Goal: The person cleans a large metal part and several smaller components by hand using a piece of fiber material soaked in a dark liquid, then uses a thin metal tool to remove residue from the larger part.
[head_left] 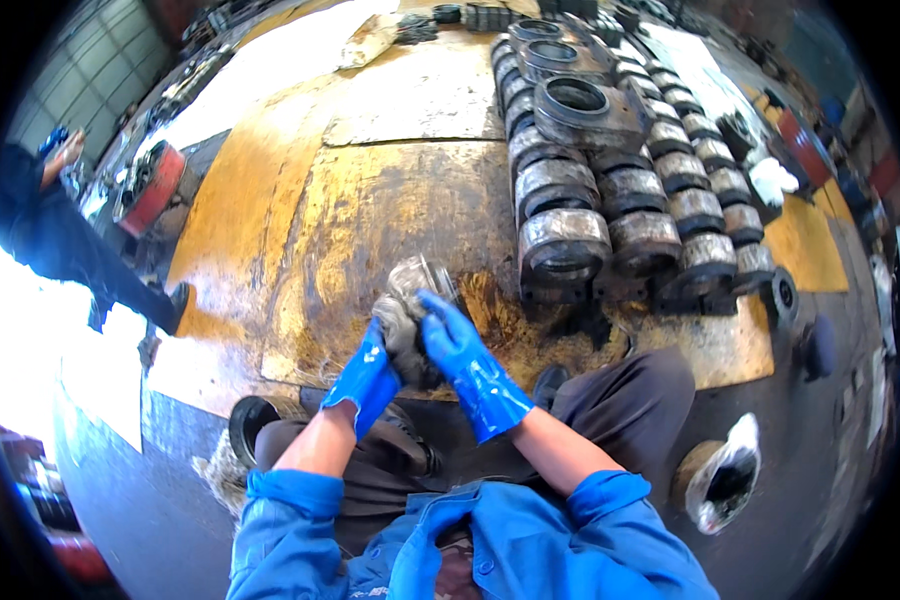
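Note:
My hands wear blue rubber gloves and meet in front of my bent knees. The left hand (368, 368) is closed on a crumpled grey-beige rag (400, 328), gripping its near left side. Along the rag's right side, my right hand (460, 350) presses with its fingers, the forefinger pointing up and away. Just beyond the fingers shows a shiny cylindrical metal piece (437, 277), partly covered by the rag. Whether the hands also grip this piece underneath is hidden.
Rows of ring-shaped metal castings (565, 240) stand to the right, with block-like housings (575, 100) on top. Worn yellow boards (390, 200) cover the floor. A bag-lined container (725, 485) sits by my right knee, a black ring (253, 425) by my left. Another person (80, 230) stands at left.

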A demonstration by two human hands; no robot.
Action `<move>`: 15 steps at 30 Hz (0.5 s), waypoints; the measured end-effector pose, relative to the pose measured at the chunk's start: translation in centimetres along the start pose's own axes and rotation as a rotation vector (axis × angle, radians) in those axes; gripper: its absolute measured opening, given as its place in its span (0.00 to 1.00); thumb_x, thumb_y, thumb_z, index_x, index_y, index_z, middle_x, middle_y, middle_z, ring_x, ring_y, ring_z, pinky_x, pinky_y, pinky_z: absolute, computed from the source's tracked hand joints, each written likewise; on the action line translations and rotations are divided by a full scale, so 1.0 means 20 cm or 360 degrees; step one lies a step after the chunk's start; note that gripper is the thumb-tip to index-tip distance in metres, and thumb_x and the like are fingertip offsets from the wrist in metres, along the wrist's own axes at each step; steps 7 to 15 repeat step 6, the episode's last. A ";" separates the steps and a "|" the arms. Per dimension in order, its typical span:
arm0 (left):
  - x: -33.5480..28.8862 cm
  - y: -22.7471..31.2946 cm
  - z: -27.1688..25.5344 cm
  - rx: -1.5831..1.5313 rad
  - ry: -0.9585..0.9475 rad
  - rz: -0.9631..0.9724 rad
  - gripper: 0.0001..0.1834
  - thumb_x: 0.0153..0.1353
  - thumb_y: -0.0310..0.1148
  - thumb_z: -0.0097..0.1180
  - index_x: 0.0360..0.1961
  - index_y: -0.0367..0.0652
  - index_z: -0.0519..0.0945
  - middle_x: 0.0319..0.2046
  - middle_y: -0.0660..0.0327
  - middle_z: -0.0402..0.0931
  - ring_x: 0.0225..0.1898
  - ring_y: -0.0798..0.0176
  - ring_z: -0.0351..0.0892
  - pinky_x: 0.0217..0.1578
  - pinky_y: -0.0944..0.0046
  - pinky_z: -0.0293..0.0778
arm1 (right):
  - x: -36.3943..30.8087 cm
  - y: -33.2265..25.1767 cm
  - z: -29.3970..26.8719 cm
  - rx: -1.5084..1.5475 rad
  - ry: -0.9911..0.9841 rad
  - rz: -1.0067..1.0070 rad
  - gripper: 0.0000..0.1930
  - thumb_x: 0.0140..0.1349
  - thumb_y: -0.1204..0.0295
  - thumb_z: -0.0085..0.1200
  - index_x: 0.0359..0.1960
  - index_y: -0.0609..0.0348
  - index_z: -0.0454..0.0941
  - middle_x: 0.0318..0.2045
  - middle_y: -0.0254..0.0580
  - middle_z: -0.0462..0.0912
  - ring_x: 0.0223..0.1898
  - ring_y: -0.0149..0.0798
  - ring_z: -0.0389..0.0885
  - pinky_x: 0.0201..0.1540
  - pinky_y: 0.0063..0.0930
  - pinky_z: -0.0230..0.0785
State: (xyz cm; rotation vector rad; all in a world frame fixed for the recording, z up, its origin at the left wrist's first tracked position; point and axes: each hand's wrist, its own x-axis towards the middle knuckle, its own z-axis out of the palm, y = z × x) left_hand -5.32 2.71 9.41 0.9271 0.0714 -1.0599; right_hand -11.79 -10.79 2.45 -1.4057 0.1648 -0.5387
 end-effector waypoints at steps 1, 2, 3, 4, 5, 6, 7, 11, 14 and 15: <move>-0.03 -0.01 0.09 -0.0060 0.0075 -0.0004 0.30 0.79 0.54 0.39 0.72 0.48 0.66 0.63 0.61 0.74 0.62 0.58 0.75 0.65 0.53 0.71 | -0.04 0.09 0.02 -0.0332 0.0031 -0.0176 0.24 0.74 0.67 0.47 0.68 0.66 0.69 0.60 0.53 0.78 0.59 0.46 0.78 0.66 0.34 0.67; -0.05 -0.05 0.12 -0.0121 0.0152 -0.0010 0.28 0.80 0.52 0.40 0.72 0.48 0.67 0.61 0.61 0.75 0.61 0.59 0.75 0.64 0.55 0.71 | -0.07 0.19 0.01 -0.0672 0.0063 -0.0334 0.26 0.74 0.64 0.46 0.68 0.66 0.68 0.62 0.59 0.77 0.63 0.54 0.76 0.69 0.40 0.64; -0.10 -0.06 0.00 0.0018 0.0100 0.0134 0.27 0.80 0.50 0.40 0.71 0.48 0.67 0.60 0.61 0.75 0.61 0.59 0.75 0.65 0.56 0.71 | -0.06 0.10 0.08 -0.0529 -0.0065 -0.0334 0.27 0.74 0.61 0.46 0.68 0.67 0.68 0.64 0.62 0.74 0.67 0.57 0.72 0.71 0.42 0.60; -0.14 -0.06 -0.18 0.0159 0.0057 0.0275 0.26 0.80 0.48 0.41 0.71 0.47 0.67 0.60 0.61 0.75 0.60 0.60 0.75 0.65 0.56 0.71 | -0.05 -0.03 0.16 -0.0372 -0.0201 -0.0334 0.29 0.73 0.58 0.45 0.68 0.67 0.68 0.66 0.66 0.71 0.70 0.61 0.68 0.74 0.45 0.57; -0.06 -0.02 -0.27 -0.0052 -0.0150 0.0185 0.25 0.80 0.47 0.42 0.72 0.47 0.66 0.63 0.58 0.73 0.62 0.59 0.74 0.66 0.56 0.69 | -0.04 -0.14 0.16 -0.0272 -0.0302 -0.0299 0.30 0.74 0.56 0.46 0.69 0.67 0.67 0.68 0.62 0.70 0.70 0.57 0.67 0.73 0.43 0.57; -0.03 -0.03 -0.24 -0.0021 -0.0174 0.0139 0.25 0.80 0.47 0.42 0.72 0.47 0.66 0.63 0.58 0.73 0.62 0.59 0.74 0.66 0.56 0.69 | -0.05 -0.14 0.12 -0.0277 -0.0241 -0.0296 0.30 0.74 0.56 0.46 0.69 0.67 0.67 0.68 0.62 0.70 0.70 0.57 0.67 0.73 0.43 0.57; -0.03 -0.03 -0.24 -0.0021 -0.0174 0.0139 0.25 0.80 0.47 0.42 0.72 0.47 0.66 0.63 0.58 0.73 0.62 0.59 0.74 0.66 0.56 0.69 | -0.05 -0.14 0.12 -0.0277 -0.0241 -0.0296 0.30 0.74 0.56 0.46 0.69 0.67 0.67 0.68 0.62 0.70 0.70 0.57 0.67 0.73 0.43 0.57; -0.03 -0.03 -0.24 -0.0021 -0.0174 0.0139 0.25 0.80 0.47 0.42 0.72 0.47 0.66 0.63 0.58 0.73 0.62 0.59 0.74 0.66 0.56 0.69 | -0.05 -0.14 0.12 -0.0277 -0.0241 -0.0296 0.30 0.74 0.56 0.46 0.69 0.67 0.67 0.68 0.62 0.70 0.70 0.57 0.67 0.73 0.43 0.57; -0.03 -0.03 -0.24 -0.0021 -0.0174 0.0139 0.25 0.80 0.47 0.42 0.72 0.47 0.66 0.63 0.58 0.73 0.62 0.59 0.74 0.66 0.56 0.69 | -0.05 -0.14 0.12 -0.0277 -0.0241 -0.0296 0.30 0.74 0.56 0.46 0.69 0.67 0.67 0.68 0.62 0.70 0.70 0.57 0.67 0.73 0.43 0.57; -0.03 -0.03 -0.24 -0.0021 -0.0174 0.0139 0.25 0.80 0.47 0.42 0.72 0.47 0.66 0.63 0.58 0.73 0.62 0.59 0.74 0.66 0.56 0.69 | -0.05 -0.14 0.12 -0.0277 -0.0241 -0.0296 0.30 0.74 0.56 0.46 0.69 0.67 0.67 0.68 0.62 0.70 0.70 0.57 0.67 0.73 0.43 0.57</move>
